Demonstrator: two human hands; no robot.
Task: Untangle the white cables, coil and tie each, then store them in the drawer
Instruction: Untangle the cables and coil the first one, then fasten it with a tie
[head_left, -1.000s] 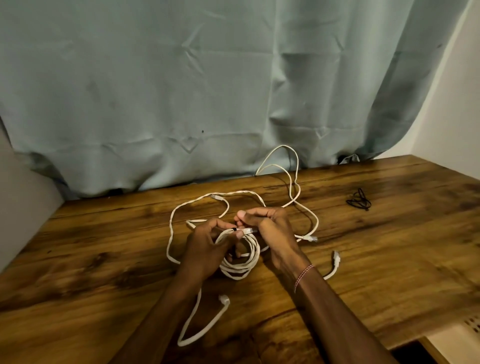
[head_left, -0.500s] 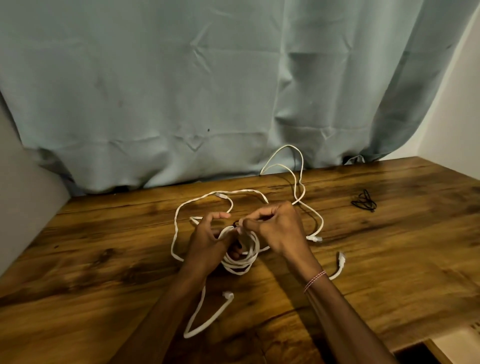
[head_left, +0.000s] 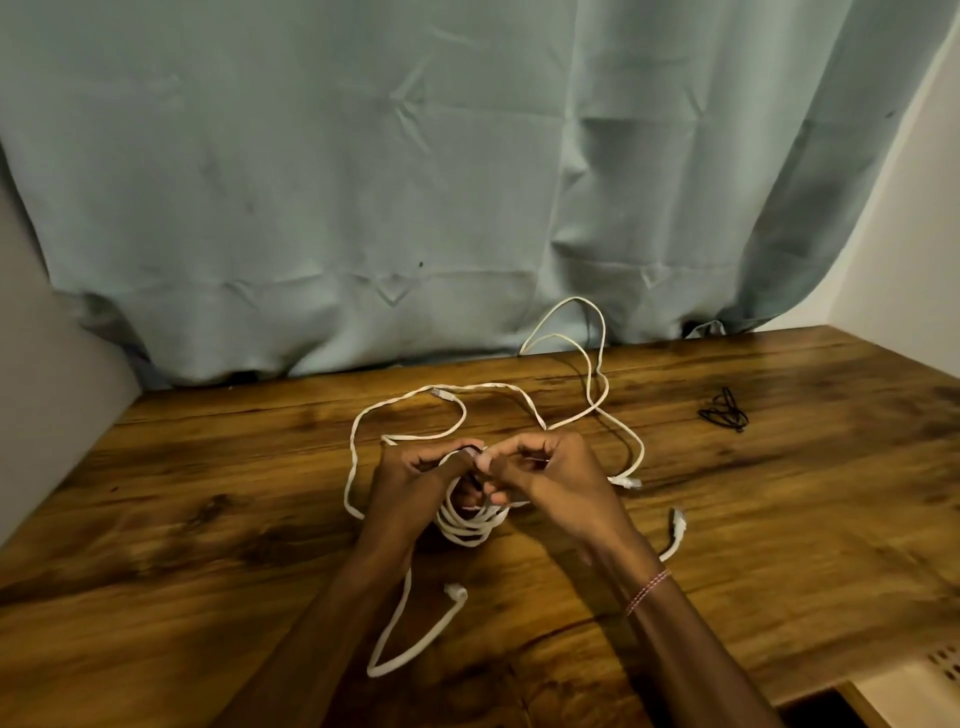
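Nearest, a loose cable tail (head_left: 455, 592) curves across the tabletop (head_left: 208, 519) beside the left forearm. Just beyond it, the coil (head_left: 470, 525) of white cable sits between both hands: the left hand (head_left: 415, 483) curls round its left side, and the right hand (head_left: 550, 478) pinches a strand at its top. The uncoiled slack (head_left: 574, 300) loops away toward the curtain (head_left: 363, 182). The black ties (head_left: 723, 410) lie well apart, far right, so the right hand looks nearer for fetching one.

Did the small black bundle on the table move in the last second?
No. The black bundle keeps its place against the back edge of the table and the curtain.
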